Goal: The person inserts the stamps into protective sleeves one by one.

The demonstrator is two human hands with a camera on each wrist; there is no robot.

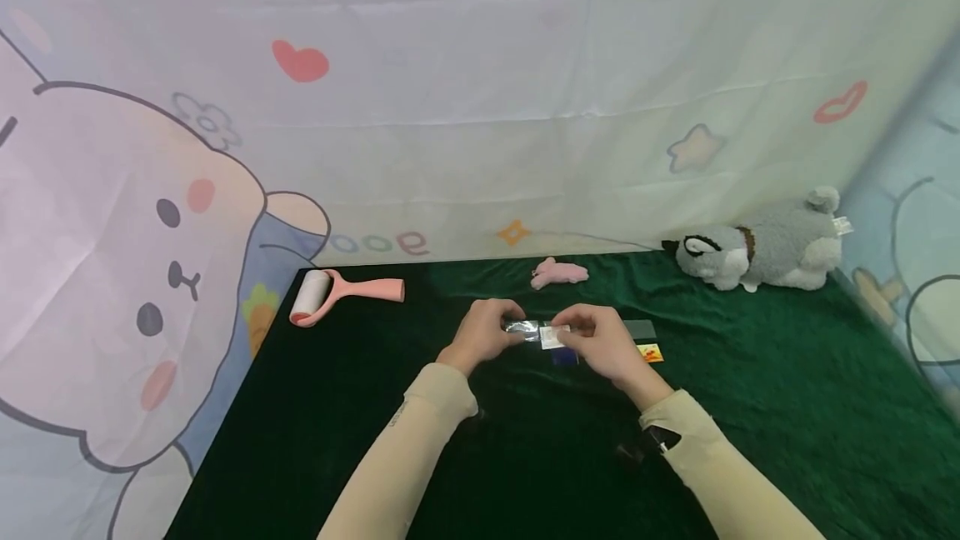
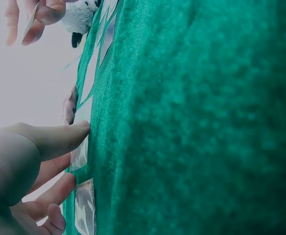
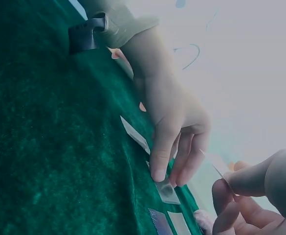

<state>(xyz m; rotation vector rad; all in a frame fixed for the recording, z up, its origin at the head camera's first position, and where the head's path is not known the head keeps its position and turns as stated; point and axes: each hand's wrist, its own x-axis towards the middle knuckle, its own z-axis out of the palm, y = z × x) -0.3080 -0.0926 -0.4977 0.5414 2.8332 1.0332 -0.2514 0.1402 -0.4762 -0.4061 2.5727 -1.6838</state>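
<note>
At the middle of the table, my left hand point(image 1: 483, 333) has its thumb and fingers at opposite edges of a small clear plastic packet point(image 3: 168, 193), which lies on the cloth. Another clear packet point(image 2: 85, 209) lies beside it, nearer the left wrist. My right hand point(image 1: 597, 342) pinches a small thin white card point(image 1: 553, 337) between thumb and fingers, held above the cloth. Below that card in the head view shows a dark blue packet point(image 1: 565, 356). Partly behind the right hand are a translucent grey strip point(image 1: 640, 329) and a yellow-orange packet point(image 1: 650, 352).
A pink lint roller point(image 1: 360, 288) lies at the back left of the green cloth point(image 1: 525, 473). Behind the hands is a small pink plush toy point(image 1: 558, 273). A grey plush animal point(image 1: 780, 252) lies at the back right, against the printed curtain point(image 1: 480, 165).
</note>
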